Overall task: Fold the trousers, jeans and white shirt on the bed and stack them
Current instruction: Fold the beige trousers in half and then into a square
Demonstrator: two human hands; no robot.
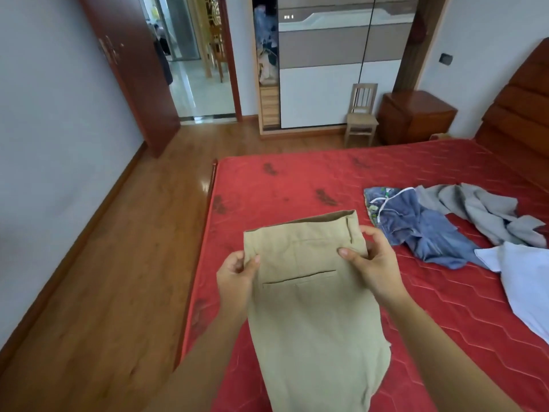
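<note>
Over the bed [297, 179] near its left edge: trousers [309, 307] held by both hands, waistband away from the person, legs running back toward the body and out of view. Long axis runs near-to-far. Left hand [237, 275] pinches the left side just below the waistband. Right hand [371, 263] pinches the right side at the waistband. Both hands sit equally near the cloth. Jeans [421, 230] and shirt [523, 281] lie crumpled toward the right edge, nearer the right hand. The next fold probably wants the trousers laid flat lengthwise first.
</note>
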